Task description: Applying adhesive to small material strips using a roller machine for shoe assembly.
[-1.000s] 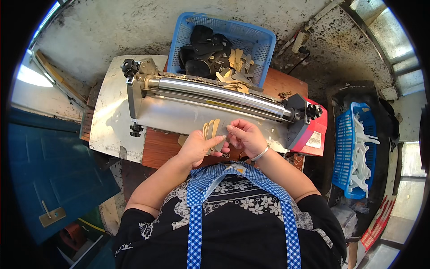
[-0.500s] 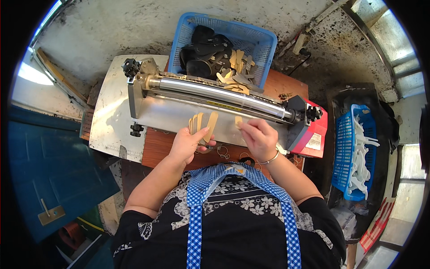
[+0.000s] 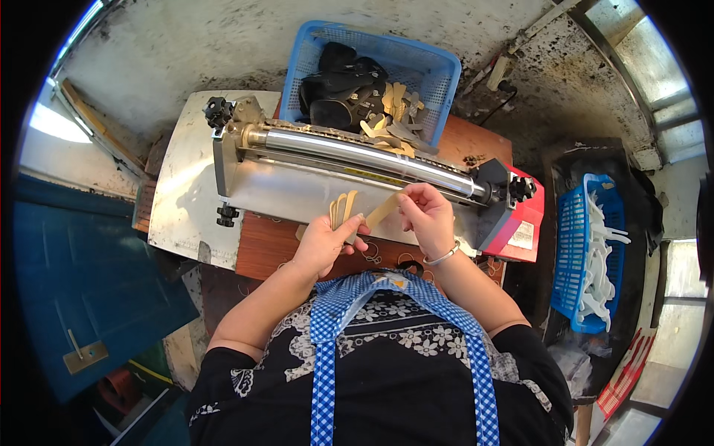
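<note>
My left hand (image 3: 325, 244) is closed on a small fan of tan strips (image 3: 343, 206) with rounded ends, which stick up above the fingers. One more tan strip (image 3: 384, 211) slants up to the right from my left thumb. Its far end is pinched between the thumb and fingers of my right hand (image 3: 431, 221). Both hands are over the near side of a roller machine, just in front of its shiny metal roller (image 3: 364, 157). The lower ends of the strips are hidden in my left palm.
Behind the machine stands a blue basket (image 3: 296, 65) with black pieces (image 3: 338, 93) and tan strips (image 3: 398, 104). Elastic-like loops (image 3: 372, 253) lie on the brown tabletop (image 3: 260, 245). At right, another blue basket (image 3: 570, 256) holds white pieces (image 3: 595, 271). Black knobs (image 3: 522, 188) jut from the machine's ends.
My right hand has moved slightly left and up and now grips the end of the slanting strip. The left hand has shifted a little right, and that strip leans further right.
</note>
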`<act>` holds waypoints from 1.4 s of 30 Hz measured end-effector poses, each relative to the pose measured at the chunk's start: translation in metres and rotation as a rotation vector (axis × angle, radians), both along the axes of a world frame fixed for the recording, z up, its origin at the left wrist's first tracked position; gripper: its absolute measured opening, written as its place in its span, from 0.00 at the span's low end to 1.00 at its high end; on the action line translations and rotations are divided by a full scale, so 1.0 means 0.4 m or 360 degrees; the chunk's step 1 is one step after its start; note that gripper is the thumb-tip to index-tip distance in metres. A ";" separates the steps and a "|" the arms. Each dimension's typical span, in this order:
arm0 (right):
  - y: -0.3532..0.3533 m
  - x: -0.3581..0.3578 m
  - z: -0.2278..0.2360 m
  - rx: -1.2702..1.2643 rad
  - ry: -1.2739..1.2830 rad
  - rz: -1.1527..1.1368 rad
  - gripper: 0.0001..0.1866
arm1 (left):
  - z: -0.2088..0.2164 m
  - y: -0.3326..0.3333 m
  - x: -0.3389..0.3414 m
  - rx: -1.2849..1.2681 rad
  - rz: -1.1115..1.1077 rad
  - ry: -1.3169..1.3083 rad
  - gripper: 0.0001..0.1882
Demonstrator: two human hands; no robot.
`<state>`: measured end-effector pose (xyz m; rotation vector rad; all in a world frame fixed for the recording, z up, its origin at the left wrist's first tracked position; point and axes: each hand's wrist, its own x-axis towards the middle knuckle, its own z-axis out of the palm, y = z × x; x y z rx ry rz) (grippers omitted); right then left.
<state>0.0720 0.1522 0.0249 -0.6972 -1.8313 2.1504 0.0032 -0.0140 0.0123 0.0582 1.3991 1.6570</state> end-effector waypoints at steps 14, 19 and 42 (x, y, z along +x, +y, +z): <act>0.005 -0.012 -0.043 -0.0881 -0.0501 -0.0230 0.10 | 0.003 -0.002 -0.004 0.0021 0.0142 -0.0150 0.10; -0.033 -0.011 -0.027 -0.0498 -0.0280 0.0163 0.10 | 0.025 0.004 -0.003 -0.0161 -0.0252 0.0049 0.12; 0.009 0.011 -0.011 -0.0460 -0.0512 0.0084 0.06 | -0.019 -0.022 -0.029 0.0247 0.0078 -0.0292 0.16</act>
